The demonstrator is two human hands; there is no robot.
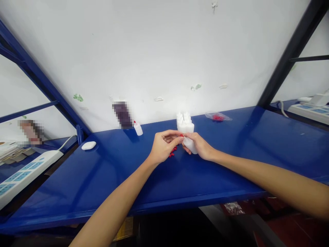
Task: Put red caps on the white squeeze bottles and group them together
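In my right hand (202,145) a small white plastic squeeze bottle (190,145) lies tilted, its nozzle end toward my left hand. My left hand (166,144) pinches a small red cap (181,135) between thumb and fingers, at the bottle's tip; whether it is seated on the nozzle I cannot tell. Beneath my left hand several loose red caps (172,152) are scattered on the blue table, partly hidden by the fingers. Just behind my hands stands a close group of uncapped white bottles (185,123). Farther left, one white bottle with a red cap (138,128) stands by the wall.
A clear bag with red caps (218,117) lies at the back right of the blue table (210,181). A white oval case (88,145) sits at left. Power strips (28,173) lie beyond the frame posts on both sides. A blurred dark object (123,115) leans on the wall.
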